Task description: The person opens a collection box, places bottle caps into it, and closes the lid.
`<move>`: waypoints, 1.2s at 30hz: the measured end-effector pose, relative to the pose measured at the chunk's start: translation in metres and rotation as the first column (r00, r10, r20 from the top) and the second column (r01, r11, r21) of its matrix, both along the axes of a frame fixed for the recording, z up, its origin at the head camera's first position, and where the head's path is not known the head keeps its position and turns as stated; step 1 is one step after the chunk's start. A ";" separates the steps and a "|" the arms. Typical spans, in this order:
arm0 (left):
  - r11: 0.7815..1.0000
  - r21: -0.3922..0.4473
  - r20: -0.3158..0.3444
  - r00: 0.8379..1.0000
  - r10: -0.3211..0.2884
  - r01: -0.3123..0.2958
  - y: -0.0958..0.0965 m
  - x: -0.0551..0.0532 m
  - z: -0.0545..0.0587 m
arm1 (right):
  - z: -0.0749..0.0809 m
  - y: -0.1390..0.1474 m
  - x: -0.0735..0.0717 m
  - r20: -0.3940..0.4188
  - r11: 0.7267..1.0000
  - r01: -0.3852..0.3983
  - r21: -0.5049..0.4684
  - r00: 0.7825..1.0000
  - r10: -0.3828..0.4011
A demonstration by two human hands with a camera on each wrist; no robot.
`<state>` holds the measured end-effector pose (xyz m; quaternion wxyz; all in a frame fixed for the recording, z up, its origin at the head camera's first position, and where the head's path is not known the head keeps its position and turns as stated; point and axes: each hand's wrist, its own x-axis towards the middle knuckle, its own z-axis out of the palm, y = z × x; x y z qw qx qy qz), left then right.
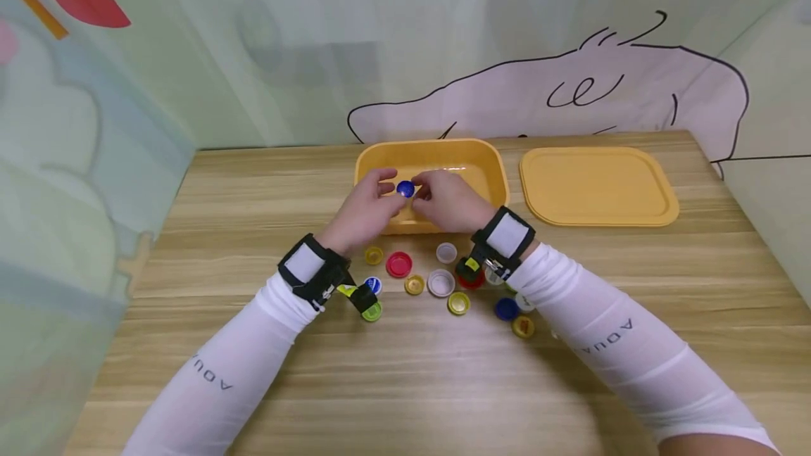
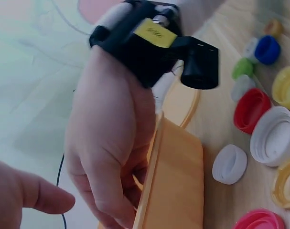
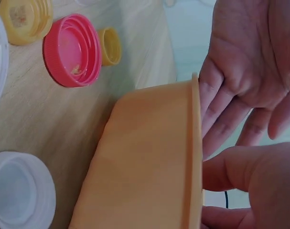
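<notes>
A blue bottle cap [image 1: 405, 189] shows between both hands over the inside of the orange tub [image 1: 433, 229]. My left hand [image 1: 366, 207] is at the tub's left part, its fingers spread loosely beside the cap. In the right wrist view that left hand [image 3: 252, 62] shows its palm, with no cap in it. From the right, my right hand [image 1: 453, 200] reaches over the front rim, fingers loosely bent, fingertips close to the cap. In the left wrist view the tub's wall partly hides the right hand's [image 2: 104, 143] fingertips.
On the table in front of the tub lie several bottle caps, among them a pink cap [image 1: 399, 264], a white cap [image 1: 441, 283] and a dark blue cap [image 1: 507, 309]. A flat orange lid [image 1: 598, 186] lies right of the tub. A wall [image 1: 304, 90] rises behind the table.
</notes>
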<state>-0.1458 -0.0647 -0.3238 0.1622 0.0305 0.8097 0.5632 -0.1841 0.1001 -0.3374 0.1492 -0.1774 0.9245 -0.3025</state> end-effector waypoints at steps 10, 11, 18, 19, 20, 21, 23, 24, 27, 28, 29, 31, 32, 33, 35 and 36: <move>1.000 -0.025 -0.143 0.990 0.003 -0.006 -0.005 0.012 0.011 | 0.000 0.008 0.011 -0.087 0.996 -0.035 -0.081 0.996 0.028; 1.000 -0.030 -0.170 0.985 -0.001 -0.004 -0.006 0.018 0.017 | 0.002 0.009 0.015 -0.112 0.994 -0.048 -0.098 0.993 0.037; 0.996 -0.069 -0.252 0.965 -0.077 0.061 -0.024 0.056 0.042 | 0.013 0.009 0.049 -0.340 0.966 -0.191 -0.176 0.932 0.122; 0.993 -0.089 -0.255 0.962 -0.094 0.074 -0.028 0.057 0.037 | 0.014 0.008 0.055 -0.353 0.960 -0.214 -0.179 0.925 0.141; 0.990 -0.110 -0.258 0.960 -0.110 0.084 -0.033 0.059 0.032 | 0.013 0.008 0.061 -0.355 0.955 -0.237 -0.178 0.921 0.162; 0.987 -0.137 -0.256 0.959 -0.122 0.089 -0.038 0.061 0.026 | 0.013 0.007 0.066 -0.345 0.950 -0.258 -0.176 0.920 0.186; 0.977 -0.189 -0.255 0.956 -0.144 0.097 -0.048 0.064 0.014 | 0.011 0.005 0.077 -0.317 0.942 -0.297 -0.152 0.918 0.238; 0.971 -0.217 -0.253 0.955 -0.156 0.101 -0.052 0.067 0.007 | 0.009 0.003 0.082 -0.307 0.938 -0.317 -0.138 0.914 0.264; 0.949 -0.292 -0.220 0.957 -0.191 0.122 -0.060 0.077 -0.007 | 0.003 -0.001 0.095 -0.273 0.925 -0.372 -0.083 0.901 0.338; 0.938 -0.318 -0.207 0.956 -0.207 0.134 -0.062 0.080 -0.011 | 0.001 -0.002 0.098 -0.264 0.920 -0.386 -0.060 0.896 0.359; 0.926 -0.348 -0.194 0.955 -0.222 0.145 -0.063 0.083 -0.015 | -0.002 -0.004 0.102 -0.253 0.917 -0.397 -0.036 0.891 0.376; 0.906 -0.391 -0.176 0.953 -0.246 0.162 -0.065 0.090 -0.023 | -0.007 -0.007 0.108 -0.218 0.911 -0.413 0.012 0.888 0.406; 0.894 -0.415 -0.172 0.951 -0.258 0.168 -0.066 0.093 -0.026 | -0.009 -0.008 0.110 -0.202 0.908 -0.418 0.038 0.886 0.417; 0.883 -0.438 -0.177 0.946 -0.272 0.172 -0.066 0.095 -0.030 | -0.012 -0.010 0.112 -0.186 0.904 -0.423 0.062 0.885 0.427; 0.856 -0.488 -0.197 0.933 -0.300 0.172 -0.066 0.100 -0.036 | -0.017 -0.013 0.115 -0.165 0.898 -0.424 0.114 0.883 0.438; 0.840 -0.515 -0.202 0.928 -0.313 0.171 -0.066 0.102 -0.038 | -0.019 -0.015 0.117 -0.163 0.895 -0.425 0.137 0.881 0.443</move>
